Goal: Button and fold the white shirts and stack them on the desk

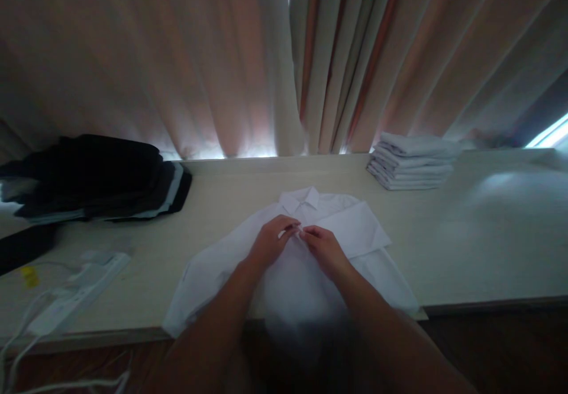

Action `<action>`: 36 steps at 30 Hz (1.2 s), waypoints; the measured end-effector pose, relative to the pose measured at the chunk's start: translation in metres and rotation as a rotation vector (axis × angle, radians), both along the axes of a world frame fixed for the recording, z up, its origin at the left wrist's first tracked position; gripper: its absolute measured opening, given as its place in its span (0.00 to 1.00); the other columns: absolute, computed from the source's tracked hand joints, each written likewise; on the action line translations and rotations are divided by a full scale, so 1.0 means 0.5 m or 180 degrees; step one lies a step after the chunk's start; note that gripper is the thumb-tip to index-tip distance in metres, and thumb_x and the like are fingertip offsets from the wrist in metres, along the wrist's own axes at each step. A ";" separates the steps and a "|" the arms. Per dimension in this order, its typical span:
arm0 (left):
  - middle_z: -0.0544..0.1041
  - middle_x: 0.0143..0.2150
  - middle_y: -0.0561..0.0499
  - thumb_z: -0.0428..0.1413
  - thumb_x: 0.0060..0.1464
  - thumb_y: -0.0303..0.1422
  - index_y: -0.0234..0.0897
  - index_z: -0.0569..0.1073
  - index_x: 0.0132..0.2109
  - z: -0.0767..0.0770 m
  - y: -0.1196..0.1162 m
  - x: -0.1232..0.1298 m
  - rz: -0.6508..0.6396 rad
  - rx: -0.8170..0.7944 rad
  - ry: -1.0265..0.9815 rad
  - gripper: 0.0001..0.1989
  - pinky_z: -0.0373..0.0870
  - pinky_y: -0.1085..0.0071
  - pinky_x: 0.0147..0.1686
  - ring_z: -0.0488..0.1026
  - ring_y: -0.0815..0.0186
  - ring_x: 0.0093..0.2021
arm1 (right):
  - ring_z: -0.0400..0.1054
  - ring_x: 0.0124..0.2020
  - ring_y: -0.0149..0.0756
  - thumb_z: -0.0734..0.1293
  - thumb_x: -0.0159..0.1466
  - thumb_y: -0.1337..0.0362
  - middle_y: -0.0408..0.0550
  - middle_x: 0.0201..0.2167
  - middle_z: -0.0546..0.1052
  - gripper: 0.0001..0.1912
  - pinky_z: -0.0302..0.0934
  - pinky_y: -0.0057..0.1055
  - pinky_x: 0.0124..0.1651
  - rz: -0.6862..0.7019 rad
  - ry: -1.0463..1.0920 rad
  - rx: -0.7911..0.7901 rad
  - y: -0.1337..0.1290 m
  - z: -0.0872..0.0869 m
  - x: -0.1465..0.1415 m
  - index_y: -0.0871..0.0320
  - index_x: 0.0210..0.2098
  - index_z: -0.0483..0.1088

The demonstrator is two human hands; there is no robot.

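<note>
A white collared shirt lies spread on the pale surface, its collar toward the curtain and its lower part hanging over the near edge. One sleeve is folded across the chest on the right. Below the collar, my left hand pinches the front of the shirt. My right hand pinches the same stretch of cloth from the other side, the fingertips of both hands almost touching. Whether a button is between them is too small to tell.
Dark folded clothes are piled at the left back. Folded white cloths form a stack at the right back. A white power strip with cables sits at the left front. Curtains hang behind the surface.
</note>
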State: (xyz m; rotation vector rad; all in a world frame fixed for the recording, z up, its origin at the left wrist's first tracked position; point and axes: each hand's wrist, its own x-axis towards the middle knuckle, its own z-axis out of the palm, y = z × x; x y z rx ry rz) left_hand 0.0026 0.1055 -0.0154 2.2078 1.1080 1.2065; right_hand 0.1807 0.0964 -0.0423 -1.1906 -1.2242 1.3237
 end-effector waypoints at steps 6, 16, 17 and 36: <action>0.74 0.45 0.48 0.56 0.60 0.30 0.42 0.78 0.45 0.001 -0.004 -0.021 -0.0097 0.0284 0.0322 0.08 0.69 0.64 0.51 0.71 0.63 0.48 | 0.67 0.28 0.32 0.74 0.53 0.57 0.46 0.28 0.76 0.13 0.61 0.29 0.34 0.0240 0.0914 -0.0395 -0.006 0.021 -0.013 0.59 0.32 0.75; 0.77 0.46 0.47 0.57 0.60 0.37 0.40 0.75 0.39 0.011 -0.020 -0.002 0.0147 0.0539 0.0652 0.06 0.62 0.59 0.54 0.69 0.60 0.50 | 0.71 0.32 0.36 0.74 0.50 0.61 0.48 0.29 0.79 0.08 0.64 0.32 0.37 0.0266 0.1291 -0.0647 -0.017 0.033 -0.018 0.58 0.27 0.77; 0.78 0.43 0.49 0.57 0.60 0.37 0.40 0.75 0.39 0.013 -0.023 -0.001 0.0161 0.0531 0.0652 0.06 0.62 0.59 0.54 0.70 0.60 0.48 | 0.70 0.30 0.35 0.74 0.49 0.61 0.47 0.27 0.78 0.08 0.63 0.31 0.35 0.0152 0.1265 -0.0677 -0.014 0.032 -0.017 0.59 0.26 0.76; 0.72 0.22 0.52 0.62 0.47 0.41 0.34 0.79 0.32 0.025 -0.055 0.002 0.0941 -0.2410 -0.1950 0.12 0.70 0.73 0.24 0.68 0.70 0.23 | 0.70 0.37 0.36 0.66 0.64 0.60 0.49 0.35 0.77 0.09 0.65 0.32 0.42 -0.0050 -0.0792 0.1304 -0.044 0.044 -0.046 0.56 0.36 0.77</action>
